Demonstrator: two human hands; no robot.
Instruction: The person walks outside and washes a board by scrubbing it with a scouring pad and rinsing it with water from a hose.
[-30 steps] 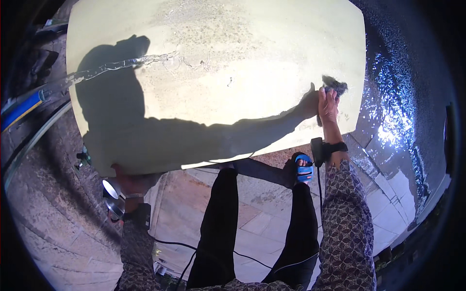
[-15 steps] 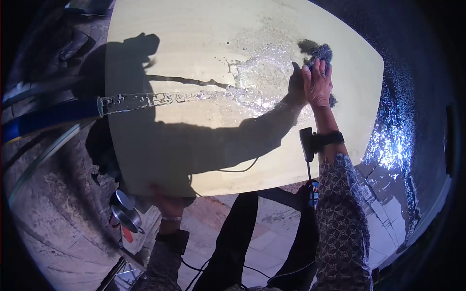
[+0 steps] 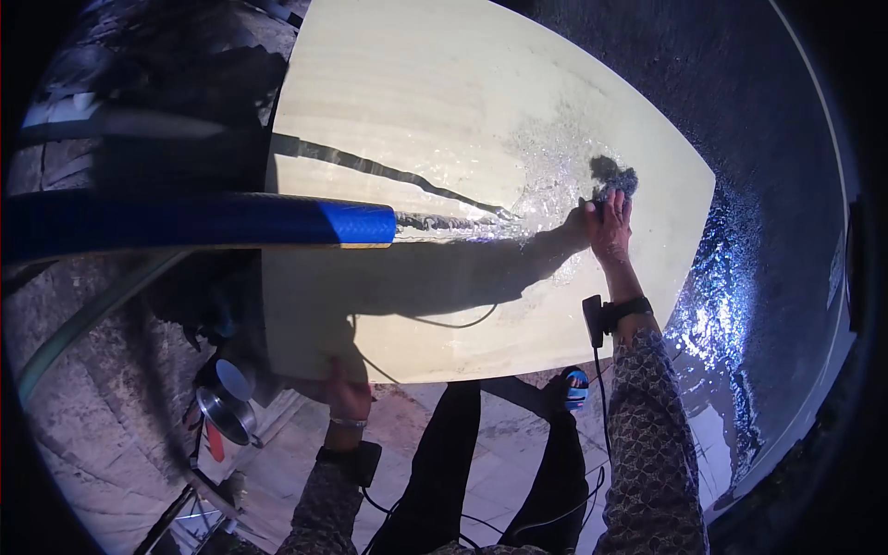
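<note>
A large pale-yellow board (image 3: 416, 102) fills the middle of the view, its upper right part wet. On that wet part my right hand (image 3: 608, 231) presses a dark grey, fuzzy scouring pad (image 3: 624, 180) under its fingers. My left hand (image 3: 348, 393) is at the near left edge of the board in shadow, apparently gripping it; some of its fingers are hidden. A thick blue hose (image 3: 361, 225) reaches in from the left, and water (image 3: 453, 224) runs from its mouth across the board towards my right hand.
Metal pots (image 3: 227, 421) sit at the lower left beside something red (image 3: 215, 444). A thin green hose (image 3: 97, 310) curves below the blue one. Wet dark ground (image 3: 721, 324) glints to the right. Black cables (image 3: 481, 541) hang across my legs.
My right hand and the scouring pad have moved nearer to me along the board. The blue hose's mouth now reaches farther right over the board, with a shorter stream showing. The view has shifted.
</note>
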